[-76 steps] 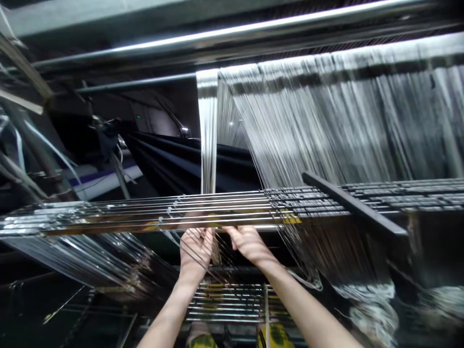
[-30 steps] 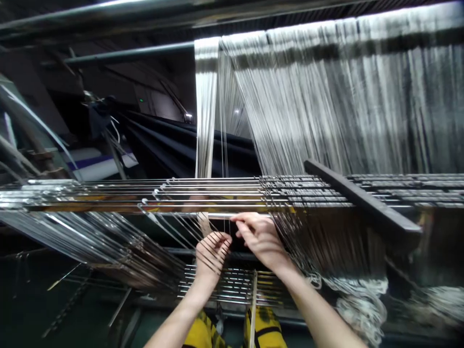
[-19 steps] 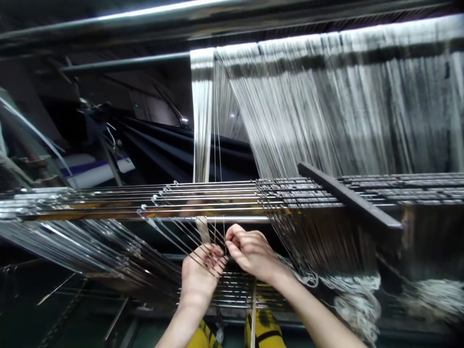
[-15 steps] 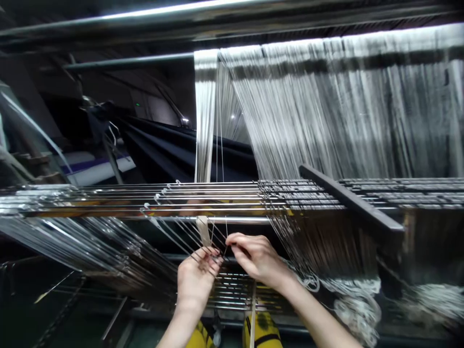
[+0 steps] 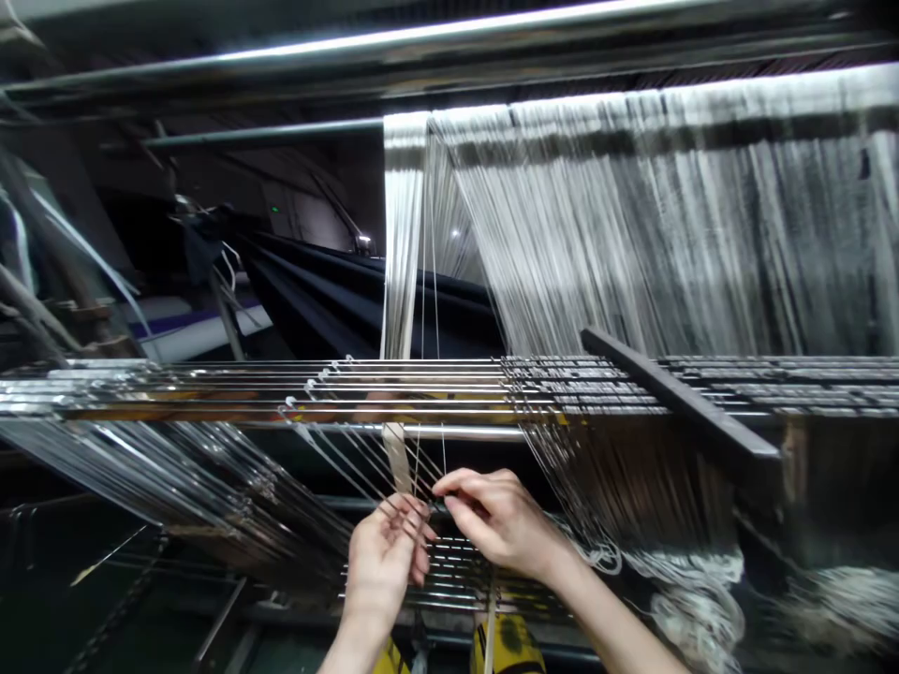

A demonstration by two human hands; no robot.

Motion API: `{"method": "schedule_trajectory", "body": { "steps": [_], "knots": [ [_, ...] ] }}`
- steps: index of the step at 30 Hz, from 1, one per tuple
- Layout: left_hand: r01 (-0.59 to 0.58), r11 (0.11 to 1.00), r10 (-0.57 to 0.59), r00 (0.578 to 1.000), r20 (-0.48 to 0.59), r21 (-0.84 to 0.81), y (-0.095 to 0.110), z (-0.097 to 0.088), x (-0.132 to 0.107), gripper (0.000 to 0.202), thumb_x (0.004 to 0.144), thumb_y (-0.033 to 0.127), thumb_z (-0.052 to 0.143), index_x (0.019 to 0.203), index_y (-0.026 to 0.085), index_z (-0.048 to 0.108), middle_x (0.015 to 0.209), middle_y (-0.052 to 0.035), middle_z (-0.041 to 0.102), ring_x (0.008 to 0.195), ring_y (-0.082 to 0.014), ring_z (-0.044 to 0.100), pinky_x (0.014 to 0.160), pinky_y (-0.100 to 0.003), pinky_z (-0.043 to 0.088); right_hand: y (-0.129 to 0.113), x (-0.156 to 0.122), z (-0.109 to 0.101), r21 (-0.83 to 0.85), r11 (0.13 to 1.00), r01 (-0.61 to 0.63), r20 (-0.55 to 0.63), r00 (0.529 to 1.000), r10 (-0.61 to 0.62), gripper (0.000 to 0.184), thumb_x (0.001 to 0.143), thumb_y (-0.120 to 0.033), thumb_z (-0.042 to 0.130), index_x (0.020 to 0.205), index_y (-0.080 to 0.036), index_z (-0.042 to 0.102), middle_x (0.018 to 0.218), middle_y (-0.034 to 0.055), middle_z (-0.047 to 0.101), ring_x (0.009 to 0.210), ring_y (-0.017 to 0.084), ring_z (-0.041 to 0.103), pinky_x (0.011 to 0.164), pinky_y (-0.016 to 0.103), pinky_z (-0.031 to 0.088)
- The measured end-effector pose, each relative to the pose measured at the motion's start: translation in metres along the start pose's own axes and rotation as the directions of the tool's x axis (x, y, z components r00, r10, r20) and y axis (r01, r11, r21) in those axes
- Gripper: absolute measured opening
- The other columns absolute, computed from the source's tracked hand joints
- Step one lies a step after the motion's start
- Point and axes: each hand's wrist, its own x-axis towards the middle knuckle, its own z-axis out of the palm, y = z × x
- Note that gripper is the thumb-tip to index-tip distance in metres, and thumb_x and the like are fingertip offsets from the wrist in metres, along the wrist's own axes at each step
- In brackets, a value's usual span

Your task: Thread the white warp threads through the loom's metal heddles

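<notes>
Starting on the far left, a bank of steel heddle wires (image 5: 175, 477) slopes down beneath the loom, with dark cloth (image 5: 316, 300) stretching away behind it. Moving in, here's the left hand (image 5: 383, 562), palm up and half open, fingers loosely curled, and slanting wires lie across them. No firm grip on anything that I can make out. Right at those fingertips, a narrow pale band of warp yarn (image 5: 397, 459) drops past a polished steel rod (image 5: 449, 431) and seems to end at the hand, though the wires make the contact hard to call.

Just beside that, the right hand (image 5: 498, 520) comes in back-up, its thumb and forefinger drawn close together, tips pointing left toward the other hand but not touching it. A single fine thread (image 5: 442, 459) rises right by those fingertips, and it's too thin to tell whether it's pinched between them. Down below the hands, there's a patch of yellow patterned clothing (image 5: 509, 646).

Further right, a wide sheet of warp threads (image 5: 632, 225) fans down behind a black bar (image 5: 674, 398), and loose white yarn (image 5: 695, 599) hangs in loops at the lower right.
</notes>
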Motion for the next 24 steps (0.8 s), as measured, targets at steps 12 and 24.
{"method": "schedule_trajectory", "body": {
  "steps": [12, 24],
  "knots": [
    [0.058, 0.994, -0.062, 0.997, 0.040, 0.094, 0.000, -0.006, -0.007, 0.037, 0.070, 0.046, 0.058, 0.084, 0.012, 0.062, 0.042, -0.0003, 0.058, 0.024, -0.0061, 0.036, 0.028, -0.017, 0.027, 0.000, -0.005, 0.003, 0.085, 0.993, 0.077, -0.071, 0.995, -0.071, 0.019, 0.085, -0.014, 0.041, 0.096, -0.018, 0.055, 0.085, 0.0016, 0.065, 0.055, 0.010, 0.056, 0.057, 0.020, 0.038],
    [-0.141, 0.923, 0.070, 0.976, 0.204, 0.358, -0.005, -0.018, -0.010, 0.031, 0.084, 0.037, 0.043, 0.075, 0.016, 0.064, 0.042, 0.0012, 0.055, 0.035, -0.0088, 0.043, 0.040, -0.019, 0.035, -0.023, -0.013, -0.008, 0.080, 0.986, -0.147, -0.035, 0.988, 0.150, 0.024, 0.089, -0.020, 0.040, 0.110, -0.021, 0.051, 0.076, 0.0008, 0.061, 0.061, 0.013, 0.056, 0.061, 0.024, 0.041]
  ]
}}
